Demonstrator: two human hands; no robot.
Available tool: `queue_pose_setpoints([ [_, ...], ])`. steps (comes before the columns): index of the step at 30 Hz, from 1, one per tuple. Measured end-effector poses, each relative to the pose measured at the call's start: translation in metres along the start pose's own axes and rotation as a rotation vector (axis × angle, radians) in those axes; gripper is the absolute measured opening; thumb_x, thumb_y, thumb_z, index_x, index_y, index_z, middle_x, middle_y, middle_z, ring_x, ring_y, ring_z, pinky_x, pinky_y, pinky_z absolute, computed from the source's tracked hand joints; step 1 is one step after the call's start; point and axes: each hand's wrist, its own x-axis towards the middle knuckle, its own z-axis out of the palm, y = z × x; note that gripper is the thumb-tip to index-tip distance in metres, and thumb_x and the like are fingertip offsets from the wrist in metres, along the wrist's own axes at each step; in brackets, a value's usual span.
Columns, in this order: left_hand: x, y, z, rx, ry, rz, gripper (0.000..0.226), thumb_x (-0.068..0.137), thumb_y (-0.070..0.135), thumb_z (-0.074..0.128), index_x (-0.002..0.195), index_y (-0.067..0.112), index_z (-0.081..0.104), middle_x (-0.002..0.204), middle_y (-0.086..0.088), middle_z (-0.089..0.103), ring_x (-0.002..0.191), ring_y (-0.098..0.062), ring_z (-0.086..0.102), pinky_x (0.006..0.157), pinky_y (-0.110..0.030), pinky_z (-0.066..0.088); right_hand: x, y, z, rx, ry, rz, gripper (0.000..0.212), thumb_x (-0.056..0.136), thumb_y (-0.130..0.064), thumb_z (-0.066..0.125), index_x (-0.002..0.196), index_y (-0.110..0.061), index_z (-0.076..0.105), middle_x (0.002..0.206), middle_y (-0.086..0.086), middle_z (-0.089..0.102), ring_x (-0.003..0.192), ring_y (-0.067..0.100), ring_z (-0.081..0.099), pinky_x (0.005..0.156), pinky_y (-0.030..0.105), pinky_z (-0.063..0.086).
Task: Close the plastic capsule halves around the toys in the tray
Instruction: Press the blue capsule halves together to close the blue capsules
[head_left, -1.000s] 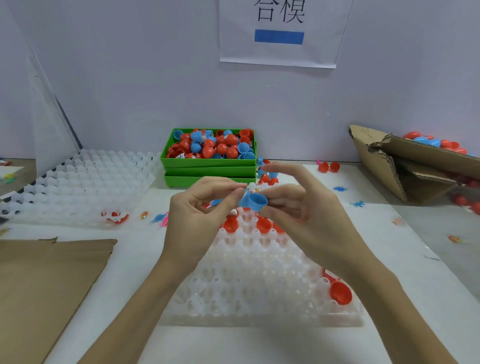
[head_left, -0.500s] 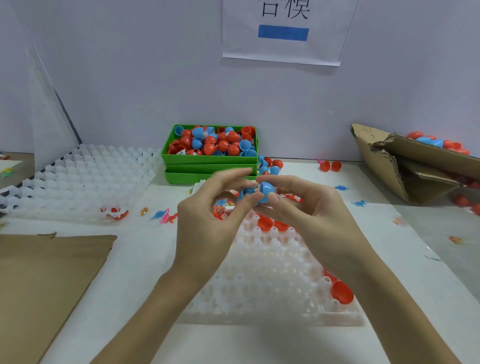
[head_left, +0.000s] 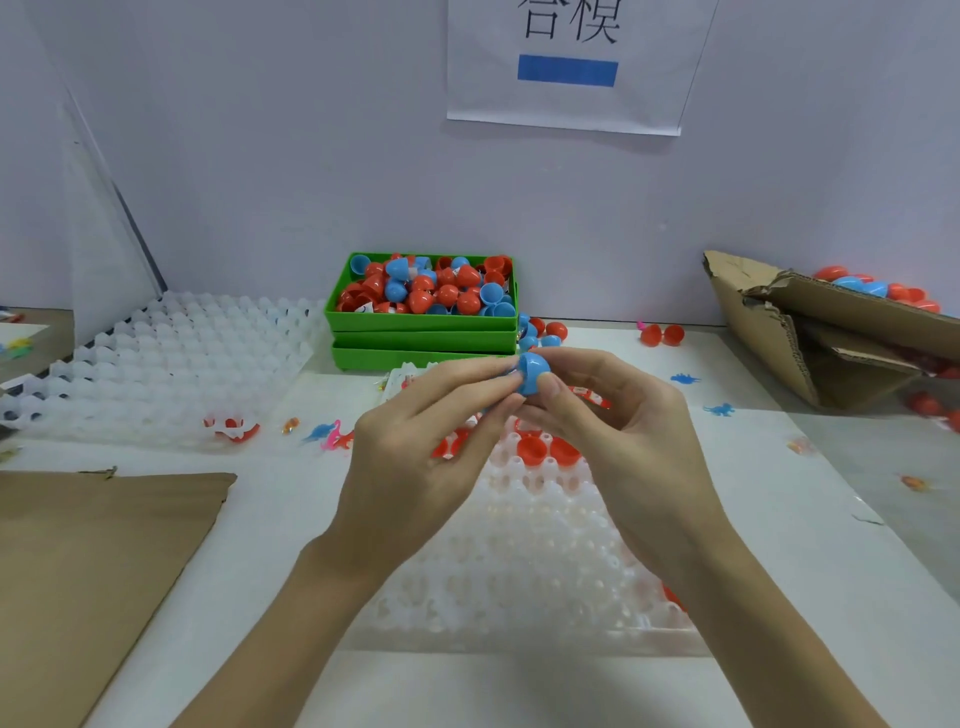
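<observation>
**Both hands on one blue capsule, above the tray**

Left hand (head_left: 415, 457) and right hand (head_left: 618, 431) meet mid-air over the far end of the white cell tray (head_left: 519, 587). Both pinch the same blue capsule (head_left: 532, 370) between thumb and fingertips; whether its halves are fully seated can't be told. Red capsule halves (head_left: 545, 449) sit in the tray's far cells, just below the hands. Green bin (head_left: 423, 321) of red and blue halves stands behind, against the wall. Second white tray (head_left: 171, 364) far left, brown cardboard sheet (head_left: 88, 561) near left, torn cardboard box (head_left: 810, 338) right. Small toy dinosaurs (head_left: 332, 434) lie loose on the table.
</observation>
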Motion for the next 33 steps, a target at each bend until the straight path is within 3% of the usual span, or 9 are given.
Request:
queue_pose_setpoints([
  [3, 0.000, 0.002, 0.000, -0.031, 0.007, -0.019, 0.021, 0.093, 0.003, 0.078, 0.113, 0.003, 0.075, 0.116, 0.001, 0.074, 0.111, -0.009, 0.070, 0.099, -0.022, 0.054, -0.001, 0.001, 0.002, 0.024, -0.004, 0.007, 0.019, 0.096, -0.013, 0.068, 0.114, -0.015, 0.074, 0.106, 0.002, 0.077, 0.098, 0.021, 0.076, 0.089, 0.032, 0.061],
  [6, 0.004, 0.009, 0.001, -0.207, 0.014, -0.254, 0.034, 0.093, 0.012, 0.076, 0.123, 0.018, 0.062, 0.115, 0.018, 0.071, 0.111, -0.001, 0.069, 0.096, -0.017, 0.054, -0.001, 0.002, 0.003, 0.015, 0.001, 0.000, 0.021, 0.094, -0.014, 0.071, 0.114, -0.015, 0.073, 0.106, -0.001, 0.077, 0.095, 0.020, 0.077, 0.087, 0.032, 0.062],
  [11, 0.007, 0.011, 0.003, -0.422, -0.017, -0.479, 0.018, 0.093, 0.011, 0.076, 0.110, 0.016, 0.071, 0.105, 0.011, 0.077, 0.105, -0.014, 0.075, 0.090, -0.022, 0.058, 0.000, 0.005, 0.003, -0.047, 0.000, -0.042, 0.021, 0.092, -0.010, 0.074, 0.111, -0.018, 0.074, 0.105, -0.003, 0.077, 0.092, 0.018, 0.077, 0.086, 0.030, 0.062],
  [16, 0.010, 0.011, -0.002, -0.506, -0.011, -0.564, 0.014, 0.091, 0.004, 0.078, 0.102, 0.013, 0.078, 0.097, 0.008, 0.080, 0.096, -0.012, 0.077, 0.085, -0.019, 0.058, -0.002, 0.008, 0.006, -0.050, -0.021, -0.072, 0.020, 0.093, -0.008, 0.074, 0.111, -0.017, 0.073, 0.106, 0.000, 0.077, 0.092, 0.017, 0.077, 0.085, 0.027, 0.061],
  [20, 0.014, 0.008, -0.006, -0.498, 0.016, -0.607, 0.014, 0.087, 0.015, 0.079, 0.100, 0.020, 0.080, 0.102, 0.008, 0.078, 0.101, -0.014, 0.075, 0.085, -0.021, 0.060, -0.002, 0.009, 0.007, -0.037, -0.021, -0.074, 0.021, 0.092, -0.009, 0.074, 0.111, -0.018, 0.073, 0.105, -0.003, 0.077, 0.093, 0.015, 0.077, 0.082, 0.022, 0.060],
  [25, 0.014, 0.010, -0.006, -0.383, -0.025, -0.543, 0.016, 0.085, 0.026, 0.076, 0.100, 0.023, 0.077, 0.107, 0.006, 0.070, 0.107, -0.013, 0.070, 0.086, -0.016, 0.057, -0.002, 0.008, 0.007, -0.032, -0.008, -0.086, 0.020, 0.092, -0.011, 0.074, 0.112, -0.018, 0.073, 0.104, -0.007, 0.077, 0.094, 0.015, 0.077, 0.083, 0.024, 0.060],
  [33, 0.009, 0.017, 0.000, -0.383, -0.074, -0.528, 0.021, 0.097, 0.023, 0.066, 0.114, 0.018, 0.077, 0.108, 0.009, 0.076, 0.104, -0.012, 0.073, 0.082, -0.018, 0.058, -0.002, 0.007, 0.006, -0.034, 0.026, -0.062, 0.019, 0.093, -0.013, 0.074, 0.111, -0.020, 0.074, 0.101, -0.008, 0.077, 0.093, 0.014, 0.076, 0.084, 0.025, 0.061],
])
